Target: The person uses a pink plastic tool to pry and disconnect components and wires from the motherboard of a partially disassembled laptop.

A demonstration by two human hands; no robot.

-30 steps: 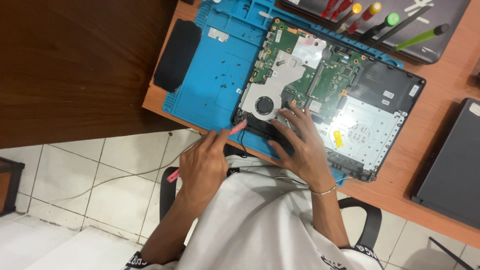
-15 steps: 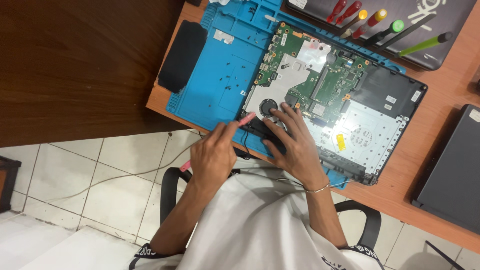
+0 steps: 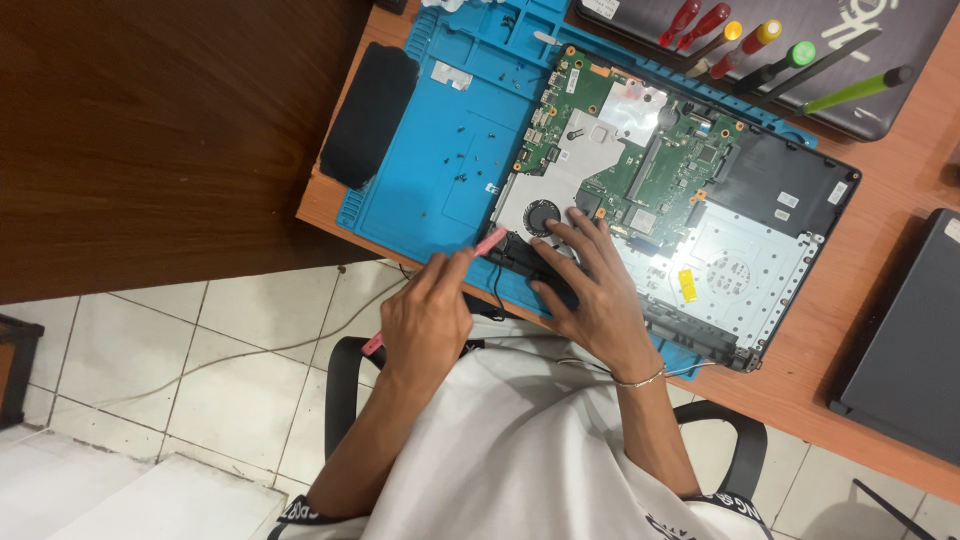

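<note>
A pink pry tool (image 3: 470, 258) was gripped in the closed left hand (image 3: 425, 322) at the near corner of an opened laptop (image 3: 680, 230).

The tool's tip was laid at the laptop's black corner edge, just beside the round cooling fan (image 3: 543, 216). The right hand (image 3: 590, 290) was pressed flat on that corner, fingers spread and clamped on nothing. Under the laptop a blue repair mat (image 3: 440, 160) was spread; beyond the laptop, coloured screwdrivers (image 3: 760, 45) were lined up.

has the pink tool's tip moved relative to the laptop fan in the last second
Yes, slightly. The pink tool in the left hand has slid toward the fan, its tip now nearer the black speaker strip at the laptop's near edge.
</note>
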